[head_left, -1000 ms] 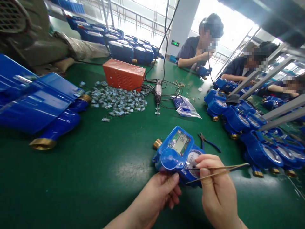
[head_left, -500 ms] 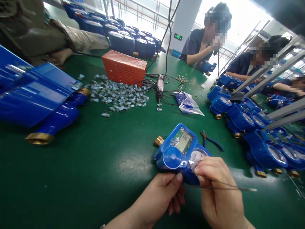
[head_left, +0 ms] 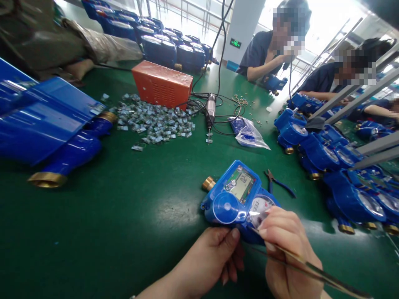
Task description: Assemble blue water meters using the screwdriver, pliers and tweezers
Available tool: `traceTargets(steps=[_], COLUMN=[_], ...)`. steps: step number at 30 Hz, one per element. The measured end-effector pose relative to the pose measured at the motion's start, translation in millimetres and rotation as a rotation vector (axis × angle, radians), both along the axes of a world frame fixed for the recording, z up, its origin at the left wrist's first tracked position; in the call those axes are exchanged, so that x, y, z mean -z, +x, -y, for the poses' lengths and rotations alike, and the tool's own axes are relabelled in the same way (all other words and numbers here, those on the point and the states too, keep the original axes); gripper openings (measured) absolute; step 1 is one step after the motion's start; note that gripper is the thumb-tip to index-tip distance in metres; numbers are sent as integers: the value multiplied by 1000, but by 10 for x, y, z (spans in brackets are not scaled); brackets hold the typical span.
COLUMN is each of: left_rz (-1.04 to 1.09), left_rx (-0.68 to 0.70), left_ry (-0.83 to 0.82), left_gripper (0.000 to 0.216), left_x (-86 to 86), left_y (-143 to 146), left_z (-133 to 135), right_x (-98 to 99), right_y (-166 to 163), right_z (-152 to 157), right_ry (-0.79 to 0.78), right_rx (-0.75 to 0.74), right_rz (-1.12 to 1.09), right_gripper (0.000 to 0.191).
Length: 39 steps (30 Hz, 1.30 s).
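A blue water meter (head_left: 227, 206) with a lit display and a round dial stands tilted on the green table. My left hand (head_left: 215, 253) grips its near lower edge, thumb on the housing, the other fingers curled beneath. Beside the dial, my right hand (head_left: 286, 245) pinches a thin metal wire (head_left: 299, 261). Two strands of it show, trailing to the lower right and blurred by motion. My fingers hide where the wire meets the meter. Blue-handled cutting pliers (head_left: 279, 182) lie just beyond the meter.
Small clear seals (head_left: 156, 124) are heaped by an orange box (head_left: 162, 85). An electric screwdriver (head_left: 210, 110) and a plastic bag (head_left: 249, 133) lie nearby. Large blue meters (head_left: 52, 120) stand left; more meters (head_left: 358, 199) line the right. Co-workers (head_left: 264, 54) sit opposite.
The wire's trailing end has swung down and toward me. My right hand has shifted slightly right, and more of the dial shows. My left hand keeps its grip on the meter.
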<state>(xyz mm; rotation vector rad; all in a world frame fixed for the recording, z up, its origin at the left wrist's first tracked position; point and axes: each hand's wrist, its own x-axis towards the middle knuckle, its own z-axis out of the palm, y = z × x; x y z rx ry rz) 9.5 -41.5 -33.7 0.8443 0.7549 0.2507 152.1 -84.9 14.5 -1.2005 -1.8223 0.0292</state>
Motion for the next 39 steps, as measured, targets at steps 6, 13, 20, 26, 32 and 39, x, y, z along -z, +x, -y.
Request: traceTargets(steps=[6,13,20,26,32,39], left_rz=[15,36,-43,-75,158,256], left_rx=[5,-37,-93,-163,-351,-487], left_ry=[18,42,124,132,-228,-354], left_gripper=[43,44,41,30,11,11], left_x=[22,15,-46,-41,-36,-54], left_y=[-5,-18,-4,-13,83,186], left_z=[20,97,90,-9,-55,-74], right_x=[-134,-304,-119,-160,-160,-150], right_y=[37,-67,-145,8,195,280], right_z=[-27,-73,-66,-173,-254,-305], right_ry=[-112,-271,-297,-351,-360,-358], right_rx=[-26,-60,-23,-17,100,96], right_rz=[55,191,325,214,-45,26], right_gripper=[23,14,15,13,11,11])
